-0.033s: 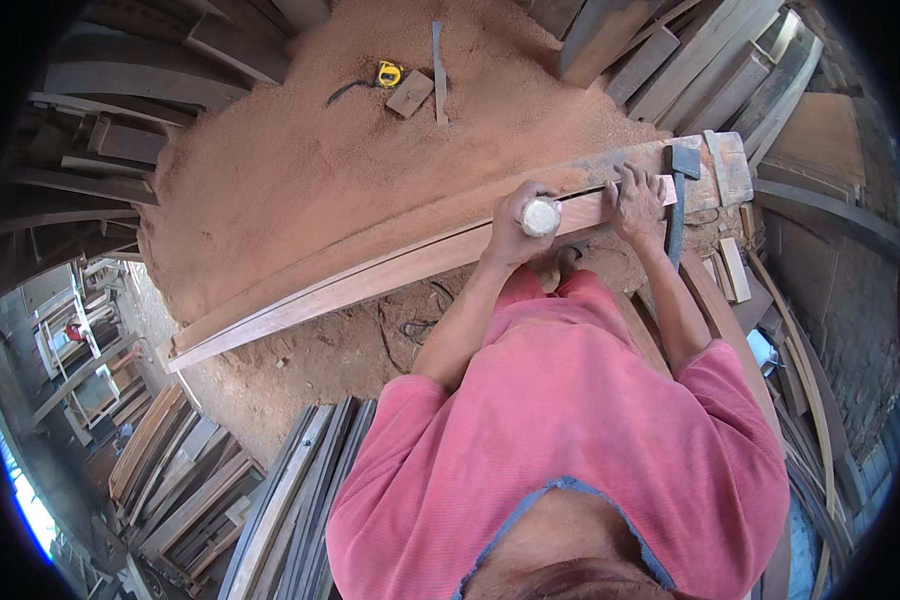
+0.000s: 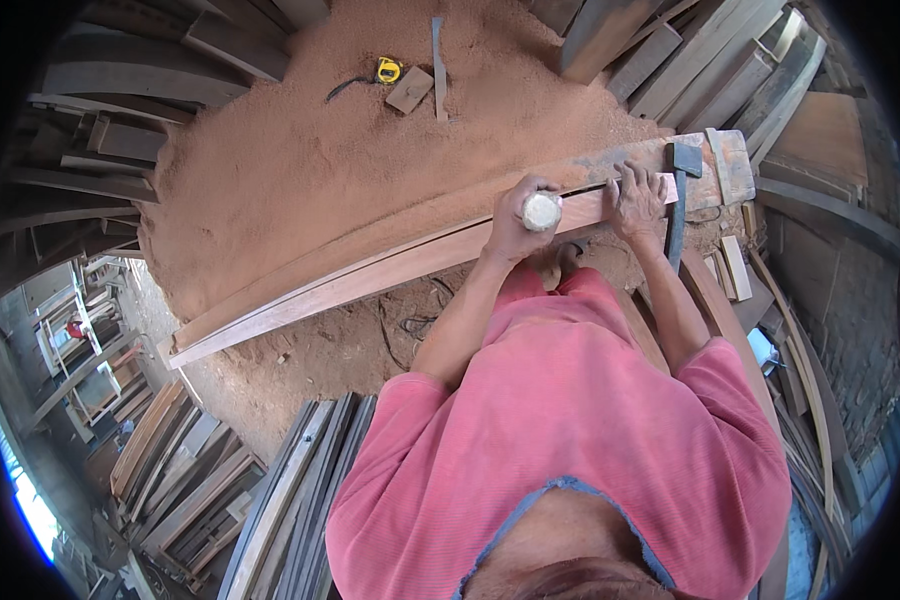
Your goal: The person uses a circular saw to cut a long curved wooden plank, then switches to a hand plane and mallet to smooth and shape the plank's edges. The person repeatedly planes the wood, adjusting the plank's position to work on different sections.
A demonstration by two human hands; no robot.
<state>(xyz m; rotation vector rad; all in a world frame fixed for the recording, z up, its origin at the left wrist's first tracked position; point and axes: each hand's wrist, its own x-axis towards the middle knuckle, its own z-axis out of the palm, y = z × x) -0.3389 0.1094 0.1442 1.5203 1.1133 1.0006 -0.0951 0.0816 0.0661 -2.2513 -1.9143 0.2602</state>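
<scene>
- Head view, L hand [image 2: 518, 218]: grip closed around a round-ended tool [image 2: 542, 211]. Tool's pale round end faces up toward cam; lower part is hidden by hand, so tool type & contact pt. are unclear.
- L hand pos.: over the R half of the long wood strip [image 2: 420, 258], just L of the R hand.
- R hand [image 2: 637, 207]: on strip near its R end, fingers spread & bent over the top. Whether grip clamps strip or only rests on it is not clear.
- Wood strip (pale pinkish): runs diag. from lower L to upper R, in front of person, lying along near side of base plank [image 2: 739, 178]. Narrow dark gap shows betw. the two for part of the length.
- Base plank: partly coated w/ sawdust [image 2: 270, 180]; thin cross slat [image 2: 717, 165] lies across its R end.
- Hammer-like tool [image 2: 684, 160]: dark block head on base plank, just R of strip end; handle points toward person.
- Far side, on sawdust: yellow tape measure [image 2: 388, 70], small wood block [image 2: 410, 90] & narrow gray strip [image 2: 439, 70], grouped near each other, well apart from hands.
- Lower L: stacked boards [image 2: 290, 490], approx. parallel, beside person's pink shirt [image 2: 560, 400].
</scene>
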